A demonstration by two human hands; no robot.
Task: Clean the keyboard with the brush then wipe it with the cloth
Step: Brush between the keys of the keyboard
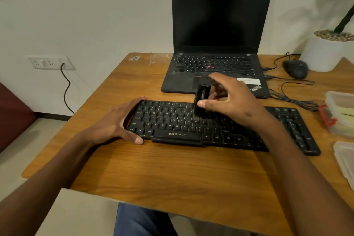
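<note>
Right hand point(232, 99) has the brush point(201, 97) pinched between thumb and fingers, held upright with its bristles down on the middle keys of the keyboard point(172, 120) — I read this as the brushing step in hand. Left hand point(118, 122) clamps the keyboard's left end, thumb on the near edge and fingers curled over the far edge, steadying it. Keyboard lies across the wooden table point(172, 168), just near of the open laptop point(216, 44), dark screen. How much of the keys is already brushed I cannot tell; the right section with the number pad sits beyond the brush. Wiping is not yet begun — I see no cloth out for certain, though something pale yellow lies in the clear container point(341, 113) at the right edge, possibly it.
</note>
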